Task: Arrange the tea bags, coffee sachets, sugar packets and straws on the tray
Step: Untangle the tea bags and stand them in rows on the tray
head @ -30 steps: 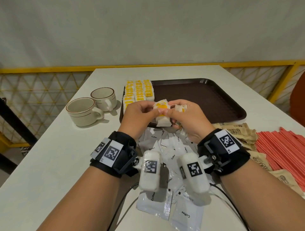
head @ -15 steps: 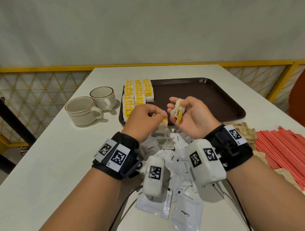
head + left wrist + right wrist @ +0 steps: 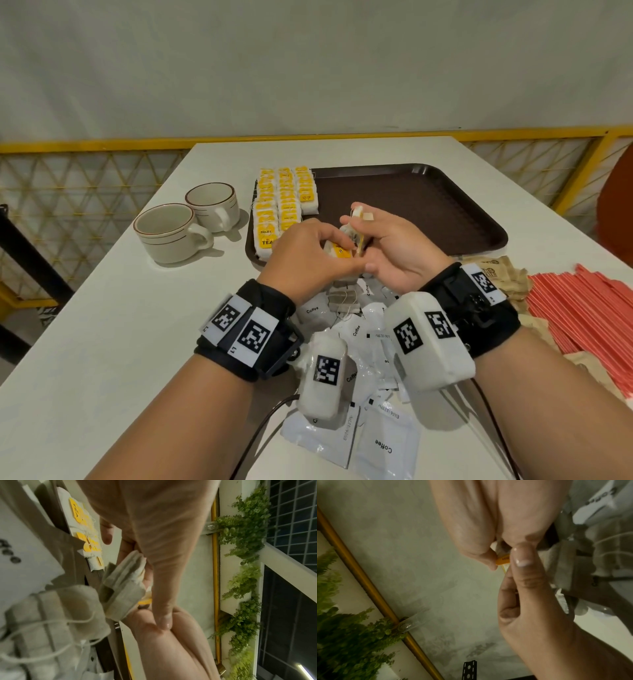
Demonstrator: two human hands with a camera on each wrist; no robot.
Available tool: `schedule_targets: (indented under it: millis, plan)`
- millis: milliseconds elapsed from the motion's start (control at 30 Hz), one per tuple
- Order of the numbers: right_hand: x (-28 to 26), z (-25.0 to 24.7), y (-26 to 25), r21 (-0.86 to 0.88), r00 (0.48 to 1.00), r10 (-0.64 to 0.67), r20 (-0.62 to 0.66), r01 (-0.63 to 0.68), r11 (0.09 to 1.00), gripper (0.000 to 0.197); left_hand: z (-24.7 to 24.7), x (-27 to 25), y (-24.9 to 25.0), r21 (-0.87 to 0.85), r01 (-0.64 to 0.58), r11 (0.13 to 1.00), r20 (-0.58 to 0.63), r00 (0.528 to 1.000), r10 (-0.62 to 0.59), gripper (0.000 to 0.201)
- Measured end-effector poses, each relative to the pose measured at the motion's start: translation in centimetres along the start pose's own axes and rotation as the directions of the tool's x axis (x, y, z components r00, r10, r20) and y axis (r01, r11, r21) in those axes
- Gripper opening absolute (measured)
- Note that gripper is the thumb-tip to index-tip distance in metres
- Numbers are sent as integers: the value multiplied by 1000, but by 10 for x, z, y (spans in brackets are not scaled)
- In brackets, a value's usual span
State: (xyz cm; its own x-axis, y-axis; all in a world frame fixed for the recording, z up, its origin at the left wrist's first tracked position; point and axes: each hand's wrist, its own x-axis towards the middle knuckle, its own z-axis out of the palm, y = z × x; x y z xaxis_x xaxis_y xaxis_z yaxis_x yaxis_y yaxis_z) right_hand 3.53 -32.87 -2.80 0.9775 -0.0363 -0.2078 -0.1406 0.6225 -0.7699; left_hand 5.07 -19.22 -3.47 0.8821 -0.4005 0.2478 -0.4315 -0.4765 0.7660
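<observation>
Over the near edge of the brown tray (image 3: 428, 205), both hands meet. My left hand (image 3: 308, 253) grips a tea bag (image 3: 339, 253) with a yellow tag. My right hand (image 3: 387, 243), palm turned inward, pinches another tea bag (image 3: 356, 222); its yellow tag (image 3: 502, 560) shows between finger and thumb. The held bags (image 3: 123, 582) press together. Rows of tea bags (image 3: 284, 198) lie on the tray's left side. Loose tea bags (image 3: 344, 298) and white coffee sachets (image 3: 383, 445) lie on the table under my wrists. Brown sugar packets (image 3: 500, 274) and red straws (image 3: 589, 308) lie to the right.
Two cream cups (image 3: 171, 229) (image 3: 214, 202) stand left of the tray on the white table (image 3: 102, 342). A yellow railing (image 3: 85, 145) runs behind the table, close to a grey wall. The tray's middle and right are bare.
The hands, together on a tea bag a second ago, parted with a bag in each. The right palm turned inward, and the left hand has come back against it.
</observation>
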Motion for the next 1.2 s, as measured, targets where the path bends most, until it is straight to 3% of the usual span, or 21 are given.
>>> schedule_targets:
  millis: [100,200,333,467,600,700,767,833,967,1100,1200]
  plan:
    - [3,0,2,-28,1000,-26,-10,26,999,35,3,4,-3,47,-36,998,-54,998,39,25]
    - [5,0,1,117,1000,15,-9,-14,993,19,1,7,-9,24,-59,998,-102,993,61,6]
    - [6,-7,-3,119,993,13,-114,0,993,34,-8,12,-18,-87,-18,996,-126,992,7,13]
    - [5,-12,-8,110,973,-23,-228,49,993,9,-18,15,-21,-154,-16,988,-200,980,-16,21]
    - [1,-13,-8,-262,964,-145,-222,84,961,15,-23,14,-20,-120,-58,991,-255,967,26,23]
    - [0,-11,-7,-580,962,-245,-118,134,804,28,-21,13,-18,-89,-115,989,-254,963,89,19]
    - [0,-10,-5,-678,975,-221,-19,150,719,38,-19,12,-17,-59,-149,987,-254,959,129,12]
    - [1,-10,0,-701,976,-217,29,174,691,43,-16,11,-17,-28,-175,984,-248,955,163,9]
    - [2,-9,1,-692,963,-268,16,204,692,17,-15,12,-19,29,-223,974,-272,936,222,11]
    - [0,-7,-2,-643,978,-207,33,179,745,34,-15,14,-21,103,-243,965,-306,915,263,16]
    - [0,-9,1,-663,961,-274,38,230,713,9,-15,14,-22,117,-262,958,-291,913,285,11]
